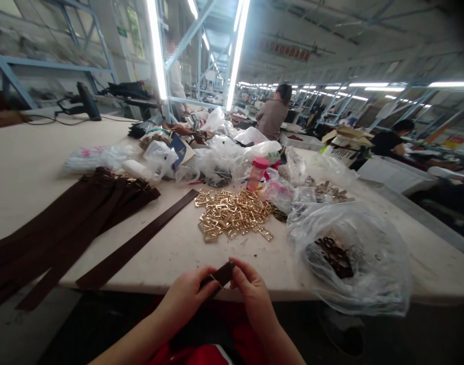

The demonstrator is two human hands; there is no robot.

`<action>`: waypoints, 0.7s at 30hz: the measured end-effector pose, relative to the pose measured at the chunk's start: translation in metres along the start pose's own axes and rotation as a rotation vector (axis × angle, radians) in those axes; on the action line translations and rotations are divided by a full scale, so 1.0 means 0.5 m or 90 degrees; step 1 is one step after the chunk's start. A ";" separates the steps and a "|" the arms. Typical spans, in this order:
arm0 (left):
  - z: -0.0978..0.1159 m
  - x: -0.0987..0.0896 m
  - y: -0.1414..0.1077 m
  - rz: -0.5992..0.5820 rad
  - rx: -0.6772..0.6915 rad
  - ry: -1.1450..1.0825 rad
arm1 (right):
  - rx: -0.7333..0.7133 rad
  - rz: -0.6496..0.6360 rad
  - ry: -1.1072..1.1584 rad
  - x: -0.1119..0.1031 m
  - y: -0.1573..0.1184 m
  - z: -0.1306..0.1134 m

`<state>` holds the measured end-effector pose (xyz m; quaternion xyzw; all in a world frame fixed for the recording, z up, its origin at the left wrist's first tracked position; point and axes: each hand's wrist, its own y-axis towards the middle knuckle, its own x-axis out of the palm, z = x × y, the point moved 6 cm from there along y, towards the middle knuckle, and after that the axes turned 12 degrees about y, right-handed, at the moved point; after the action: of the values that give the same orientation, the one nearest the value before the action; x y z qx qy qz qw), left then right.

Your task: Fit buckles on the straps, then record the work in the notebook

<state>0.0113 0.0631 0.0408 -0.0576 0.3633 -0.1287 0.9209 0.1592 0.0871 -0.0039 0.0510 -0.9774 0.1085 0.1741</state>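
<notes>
My left hand (182, 299) and my right hand (252, 299) hold a short piece of dark brown leather strap (223, 272) between their fingers, just off the near table edge. A thin gold metal prong (216, 282) shows at the strap's end. Ahead of my hands lies a heap of gold rectangular belt buckles (234, 215). A long brown strap (136, 238) lies to the left of the heap, beside a stack of brown straps (64, 223). To my right, a transparent plastic bag (353, 263) holds dark metal buckles.
The white work table (171, 258) carries a jumble of plastic bags (216, 162) and a pink-capped bottle (256, 173). A monitor (87, 101) stands at the far left. A seated co-worker (273, 114) and another person (391, 139) work beyond the table, near a cardboard box (348, 139).
</notes>
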 end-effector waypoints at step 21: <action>-0.026 -0.009 -0.032 -0.009 -0.013 -0.160 | 0.020 -0.075 0.026 0.057 -0.036 0.018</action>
<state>-0.0041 0.0490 0.0374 -0.0850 0.2462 -0.1233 0.9576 0.1319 0.0656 0.0015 0.1092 -0.9671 0.1143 0.1992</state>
